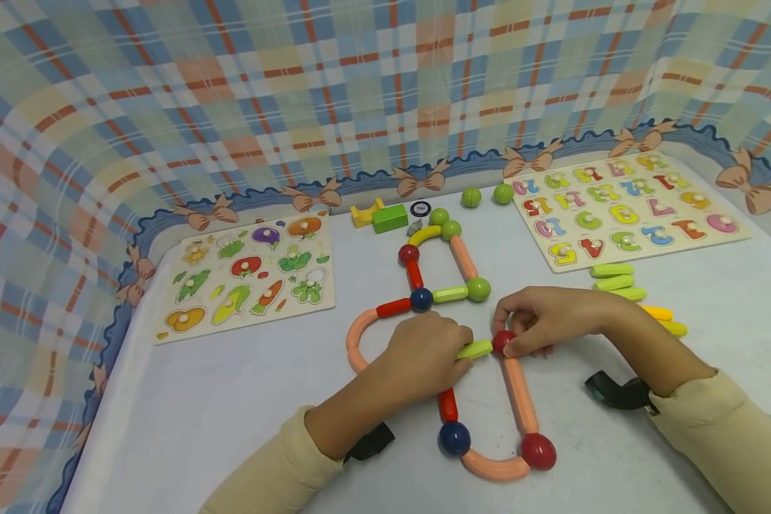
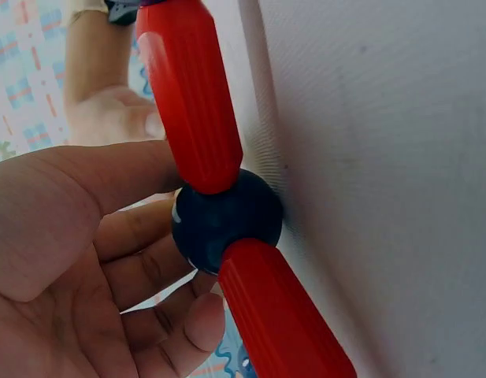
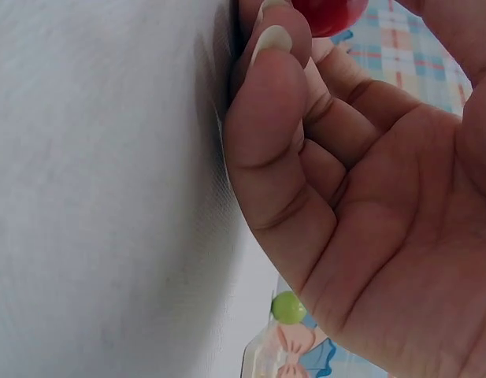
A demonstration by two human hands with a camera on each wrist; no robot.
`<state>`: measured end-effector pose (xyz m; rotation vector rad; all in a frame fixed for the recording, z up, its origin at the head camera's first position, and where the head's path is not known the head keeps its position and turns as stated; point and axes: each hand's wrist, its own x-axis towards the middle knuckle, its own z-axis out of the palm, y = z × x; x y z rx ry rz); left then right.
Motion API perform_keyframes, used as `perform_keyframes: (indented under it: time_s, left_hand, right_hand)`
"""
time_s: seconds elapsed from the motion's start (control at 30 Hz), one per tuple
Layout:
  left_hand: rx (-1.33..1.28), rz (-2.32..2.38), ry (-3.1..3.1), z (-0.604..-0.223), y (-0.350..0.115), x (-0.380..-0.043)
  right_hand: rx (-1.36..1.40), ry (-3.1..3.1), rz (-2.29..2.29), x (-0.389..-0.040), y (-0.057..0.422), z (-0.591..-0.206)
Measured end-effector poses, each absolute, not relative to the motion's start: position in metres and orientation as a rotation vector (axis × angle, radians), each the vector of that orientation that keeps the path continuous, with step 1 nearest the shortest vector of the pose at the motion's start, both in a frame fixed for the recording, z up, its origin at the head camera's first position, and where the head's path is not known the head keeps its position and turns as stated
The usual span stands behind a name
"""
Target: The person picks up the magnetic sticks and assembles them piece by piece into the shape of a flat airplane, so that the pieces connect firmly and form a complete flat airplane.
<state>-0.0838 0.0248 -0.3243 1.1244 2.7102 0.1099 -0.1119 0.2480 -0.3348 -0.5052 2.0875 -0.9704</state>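
In the head view my left hand [image 1: 427, 350] pinches a light green rod [image 1: 475, 350], whose free end meets a red ball [image 1: 503, 343]. My right hand [image 1: 540, 321] grips that ball between thumb and fingers. A long peach rod [image 1: 520, 396] runs from it down to another red ball [image 1: 538, 451]. A curved peach piece [image 1: 496, 467] links that one to a blue ball [image 1: 454, 438] with a red rod [image 1: 447, 405] above it. Close up in the left wrist view, a dark blue ball [image 2: 227, 220] joins two red rods [image 2: 191, 94] beside my left hand's fingers.
Farther back, more joined rods and balls form a loop around a blue ball [image 1: 421, 300]. A vegetable puzzle board [image 1: 324, 285] lies left, a number puzzle board [image 1: 552, 264] right. Loose green rods [image 1: 612, 270], a green block [image 1: 390, 218] and two green balls [image 1: 471, 197] are also on the table.
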Motion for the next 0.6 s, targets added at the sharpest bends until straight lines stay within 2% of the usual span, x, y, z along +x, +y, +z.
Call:
perform_keyframes:
  time_s: [0.43,0.6]
  left_hand:
    - [1.113,0.099,2.708,-0.325,0.021,-0.083]
    - [1.106,0.136,2.690,-0.325,0.020,-0.083]
  right_hand:
    - [-0.514,2.159,-0.983,-0.108,0.239,-0.335]
    - [-0.507,2.289,-0.936,-0.104,0.256,-0.331]
